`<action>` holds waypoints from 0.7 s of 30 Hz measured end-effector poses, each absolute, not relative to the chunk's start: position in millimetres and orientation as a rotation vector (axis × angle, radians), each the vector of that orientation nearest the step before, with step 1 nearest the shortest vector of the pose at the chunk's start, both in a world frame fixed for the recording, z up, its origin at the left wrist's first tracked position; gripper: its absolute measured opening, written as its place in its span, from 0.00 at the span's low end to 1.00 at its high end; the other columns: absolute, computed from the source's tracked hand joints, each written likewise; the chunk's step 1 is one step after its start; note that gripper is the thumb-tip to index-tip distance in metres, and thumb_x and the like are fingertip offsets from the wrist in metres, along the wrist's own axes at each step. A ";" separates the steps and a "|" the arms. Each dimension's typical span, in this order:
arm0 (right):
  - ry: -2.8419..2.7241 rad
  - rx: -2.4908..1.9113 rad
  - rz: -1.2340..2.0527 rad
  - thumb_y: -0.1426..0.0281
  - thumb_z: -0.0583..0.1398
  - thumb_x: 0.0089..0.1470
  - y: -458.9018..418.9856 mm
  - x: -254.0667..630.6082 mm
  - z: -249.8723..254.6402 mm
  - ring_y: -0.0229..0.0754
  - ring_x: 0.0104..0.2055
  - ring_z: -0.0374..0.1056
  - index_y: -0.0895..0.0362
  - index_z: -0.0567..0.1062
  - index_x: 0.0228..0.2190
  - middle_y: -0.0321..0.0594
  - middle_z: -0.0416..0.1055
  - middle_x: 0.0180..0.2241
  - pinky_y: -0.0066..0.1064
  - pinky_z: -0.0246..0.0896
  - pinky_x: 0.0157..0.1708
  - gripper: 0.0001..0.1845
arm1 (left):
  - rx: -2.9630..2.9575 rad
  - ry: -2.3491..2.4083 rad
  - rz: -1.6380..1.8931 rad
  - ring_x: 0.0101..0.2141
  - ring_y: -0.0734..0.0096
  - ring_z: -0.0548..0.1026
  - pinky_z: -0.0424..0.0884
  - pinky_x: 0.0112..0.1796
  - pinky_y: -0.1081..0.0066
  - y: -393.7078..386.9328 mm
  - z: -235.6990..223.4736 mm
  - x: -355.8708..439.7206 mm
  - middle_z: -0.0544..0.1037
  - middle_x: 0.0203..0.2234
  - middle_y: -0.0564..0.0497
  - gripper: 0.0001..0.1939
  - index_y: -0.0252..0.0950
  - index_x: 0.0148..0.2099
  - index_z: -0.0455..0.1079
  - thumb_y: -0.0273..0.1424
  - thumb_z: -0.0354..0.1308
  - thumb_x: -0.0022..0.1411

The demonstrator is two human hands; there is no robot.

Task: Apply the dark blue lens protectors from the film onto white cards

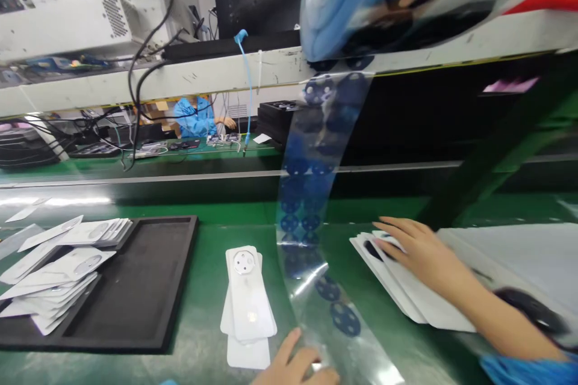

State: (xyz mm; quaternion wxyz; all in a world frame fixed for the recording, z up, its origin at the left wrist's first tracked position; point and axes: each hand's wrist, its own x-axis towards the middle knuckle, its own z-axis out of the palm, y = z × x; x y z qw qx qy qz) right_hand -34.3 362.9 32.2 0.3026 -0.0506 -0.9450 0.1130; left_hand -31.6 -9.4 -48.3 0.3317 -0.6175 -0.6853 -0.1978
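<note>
At the right, my right hand [422, 255] reaches over a fanned stack of white phone back covers [406, 295], its fingers at the far edge and one digit on the top face around a dark round cutout. My left hand [298, 367], partly cut off by the bottom edge, has its fingers apart beside a clear film strip [300, 192]. Dark round stickers with small holes run along this strip, which hangs from the shelf and curls onto the green table. Left of the strip lie a few overlapping white back covers [250, 301]; the top one carries a round camera ring.
A black tray [130, 289] at the left holds several piled white covers [63, 271]. A dark mouse-like object [533, 311] lies near my right forearm. Cables hang from the white shelf [217, 75]. Behind it a person in blue [196, 117] sits at another bench.
</note>
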 end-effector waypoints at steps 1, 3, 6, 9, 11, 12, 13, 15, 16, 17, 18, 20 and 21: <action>-2.492 -0.126 0.420 0.48 0.50 0.64 341.0 -34.2 37.0 0.62 0.52 0.69 0.57 0.76 0.50 0.55 0.73 0.50 0.54 0.63 0.54 0.30 | -1.616 -1.733 -0.554 0.30 0.73 0.70 0.69 0.56 0.56 -9.4 -42.6 -32.5 0.73 0.31 0.56 0.02 0.39 0.42 0.72 0.29 0.58 0.69; -2.571 -0.050 0.621 0.57 0.50 0.69 295.4 -34.8 42.6 0.54 0.54 0.69 0.53 0.69 0.58 0.45 0.72 0.53 0.48 0.66 0.55 0.23 | -1.658 -1.665 -0.596 0.29 0.73 0.67 0.69 0.53 0.59 -11.4 -31.9 -35.3 0.69 0.28 0.55 0.02 0.35 0.39 0.71 0.26 0.58 0.67; -2.630 0.337 0.591 0.65 0.47 0.71 242.0 -37.9 38.6 0.51 0.68 0.50 0.55 0.57 0.67 0.45 0.53 0.67 0.47 0.52 0.66 0.26 | -1.804 -1.732 -0.635 0.34 0.66 0.69 0.69 0.52 0.56 -18.9 -19.6 -38.5 0.69 0.32 0.49 0.13 0.31 0.43 0.71 0.37 0.54 0.72; -2.700 0.441 0.361 0.60 0.55 0.68 218.9 -40.3 25.4 0.60 0.72 0.21 0.59 0.40 0.71 0.50 0.27 0.71 0.61 0.35 0.68 0.42 | -1.984 -1.830 -0.638 0.42 0.59 0.70 0.71 0.50 0.55 -26.7 -11.4 -39.0 0.70 0.41 0.42 0.23 0.32 0.47 0.70 0.49 0.53 0.71; -2.807 0.449 0.269 0.53 0.61 0.63 216.1 -41.9 18.3 0.63 0.70 0.15 0.61 0.34 0.71 0.53 0.20 0.70 0.65 0.29 0.66 0.54 | -2.019 -1.868 -0.629 0.50 0.53 0.69 0.71 0.51 0.56 -29.8 -8.1 -38.7 0.70 0.47 0.38 0.23 0.33 0.48 0.70 0.50 0.56 0.69; -2.861 0.464 0.254 0.50 0.62 0.61 216.5 -42.8 16.7 0.63 0.70 0.14 0.61 0.33 0.71 0.53 0.20 0.70 0.65 0.27 0.66 0.58 | -2.018 -1.874 -0.630 0.53 0.51 0.68 0.71 0.52 0.56 -30.7 -7.2 -38.7 0.69 0.49 0.37 0.23 0.33 0.49 0.70 0.49 0.57 0.69; -2.906 0.471 0.255 0.48 0.62 0.60 217.3 -44.0 16.5 0.62 0.70 0.15 0.61 0.34 0.71 0.52 0.21 0.71 0.64 0.26 0.67 0.59 | -2.008 -1.871 -0.639 0.55 0.50 0.67 0.70 0.52 0.56 -31.2 -6.5 -38.8 0.69 0.51 0.37 0.22 0.34 0.49 0.70 0.48 0.57 0.68; -2.979 0.464 0.299 0.45 0.62 0.59 218.8 -46.4 19.7 0.61 0.71 0.17 0.60 0.36 0.71 0.50 0.25 0.71 0.62 0.24 0.67 0.59 | -1.999 -1.866 -0.657 0.56 0.50 0.67 0.70 0.53 0.55 -31.4 -5.9 -39.0 0.70 0.51 0.38 0.19 0.34 0.49 0.70 0.45 0.57 0.69; -3.012 0.462 0.336 0.43 0.61 0.59 219.2 -47.5 22.2 0.61 0.71 0.19 0.60 0.38 0.71 0.50 0.27 0.71 0.63 0.23 0.67 0.58 | -2.012 -1.874 -0.649 0.55 0.50 0.67 0.70 0.53 0.55 -31.5 -5.6 -39.1 0.70 0.51 0.38 0.18 0.34 0.49 0.70 0.44 0.57 0.69; -3.043 0.463 0.376 0.42 0.60 0.59 219.2 -48.5 24.7 0.61 0.72 0.22 0.59 0.39 0.71 0.50 0.29 0.71 0.63 0.21 0.67 0.57 | -2.024 -1.884 -0.634 0.55 0.50 0.67 0.70 0.53 0.54 -31.5 -5.3 -39.1 0.70 0.52 0.39 0.17 0.34 0.49 0.71 0.43 0.56 0.68; -3.070 0.462 0.413 0.42 0.58 0.60 219.1 -49.4 27.0 0.61 0.72 0.25 0.59 0.40 0.71 0.50 0.31 0.71 0.65 0.19 0.66 0.56 | -2.034 -1.894 -0.614 0.56 0.49 0.67 0.70 0.53 0.54 -31.5 -5.0 -39.0 0.70 0.52 0.39 0.17 0.34 0.49 0.71 0.43 0.56 0.68; -3.093 0.452 0.468 0.44 0.54 0.65 218.5 -51.2 29.4 0.60 0.72 0.31 0.57 0.41 0.71 0.49 0.37 0.70 0.67 0.17 0.65 0.49 | -2.047 -1.915 -0.572 0.56 0.50 0.67 0.69 0.54 0.54 -31.6 -4.2 -38.5 0.70 0.53 0.39 0.17 0.35 0.50 0.71 0.43 0.56 0.69; -3.085 0.432 0.480 0.47 0.52 0.68 218.3 -52.1 29.6 0.59 0.72 0.35 0.56 0.42 0.71 0.49 0.41 0.70 0.68 0.17 0.64 0.44 | -2.045 -1.912 -0.566 0.56 0.51 0.67 0.69 0.54 0.55 -31.6 -3.8 -38.3 0.71 0.53 0.40 0.18 0.35 0.51 0.71 0.43 0.55 0.69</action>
